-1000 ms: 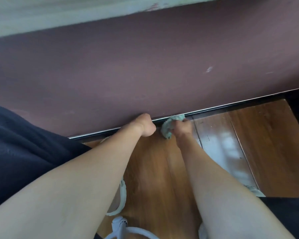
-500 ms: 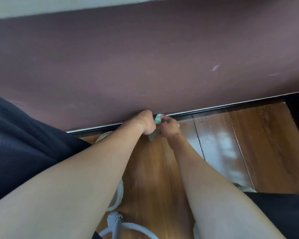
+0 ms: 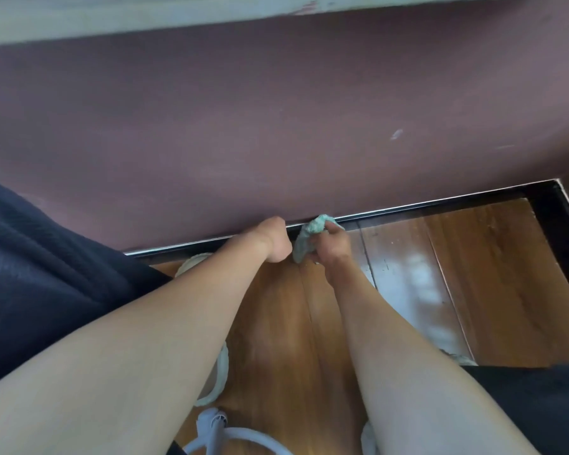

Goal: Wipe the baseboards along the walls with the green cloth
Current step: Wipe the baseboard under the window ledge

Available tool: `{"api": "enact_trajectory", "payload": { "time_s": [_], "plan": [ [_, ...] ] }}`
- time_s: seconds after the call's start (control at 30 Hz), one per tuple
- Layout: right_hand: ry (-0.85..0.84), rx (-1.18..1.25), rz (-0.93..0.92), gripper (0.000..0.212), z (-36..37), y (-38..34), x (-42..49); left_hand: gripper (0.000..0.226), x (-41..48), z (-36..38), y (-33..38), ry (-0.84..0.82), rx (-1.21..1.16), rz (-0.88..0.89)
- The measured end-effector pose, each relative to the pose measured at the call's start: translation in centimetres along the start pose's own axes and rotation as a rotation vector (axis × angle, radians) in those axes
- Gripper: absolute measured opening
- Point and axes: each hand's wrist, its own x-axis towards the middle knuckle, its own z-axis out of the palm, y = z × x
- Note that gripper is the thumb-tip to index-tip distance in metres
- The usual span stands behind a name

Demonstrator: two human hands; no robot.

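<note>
At the foot of the far maroon wall, seen from the head camera, the right hand gripped a crumpled green cloth, fingers curled round it. The cloth's top touched the black baseboard with a silvery upper edge. Just left of the cloth, the left hand sat at the same baseboard; its fingers were hidden, so its grip could not be told. Glossy brown wooden floorboards lay below, with a white hose nearest.
</note>
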Motion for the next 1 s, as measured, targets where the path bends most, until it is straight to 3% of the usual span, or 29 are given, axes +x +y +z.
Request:
{"api": "enact_trajectory", "payload": {
  "time_s": [0.13, 0.2, 0.3, 0.4, 0.5, 0.63, 0.7, 0.87, 1.0],
  "plan": [
    [-0.051, 0.047, 0.013, 0.044, -0.1, -0.7, -0.8, 0.012, -0.5, -0.1, 1.2, 0.004, 0.001, 0.044],
    [0.004, 0.098, -0.006, 0.039, -0.8, -0.5, -0.4, 0.015, -0.7, -0.2, 1.5, 0.009, -0.006, 0.058],
    [0.121, 0.217, 0.016, 0.052, -2.5, -0.4, 0.4, 0.024, -0.9, -0.6, 1.3, 0.018, -0.034, 0.055],
    [0.109, 0.251, 0.021, 0.061, -3.3, -0.8, 0.1, 0.026, -1.4, -1.1, 0.9, 0.066, -0.045, 0.048],
    [0.024, 0.114, 0.031, 0.054, -1.6, -0.5, -0.7, 0.024, -1.6, -1.2, 0.3, 0.084, -0.039, 0.037],
    [-0.222, -0.220, 0.009, 0.046, 2.2, 0.5, -1.3, 0.026, -2.1, -1.3, 0.0, 0.096, -0.029, 0.031],
    [-0.245, -0.302, -0.002, 0.045, 2.6, 0.7, -0.9, 0.024, -2.3, -1.5, -0.1, 0.114, -0.043, 0.032],
    [0.025, -0.033, -0.031, 0.038, 0.0, 0.8, 0.9, 0.027, -2.7, -1.7, 0.0, 0.095, -0.041, 0.039],
    [0.121, -0.120, -0.007, 0.045, -1.1, 0.9, 2.2, 0.027, -2.6, -1.8, 0.1, 0.095, -0.041, 0.051]
  ]
}}
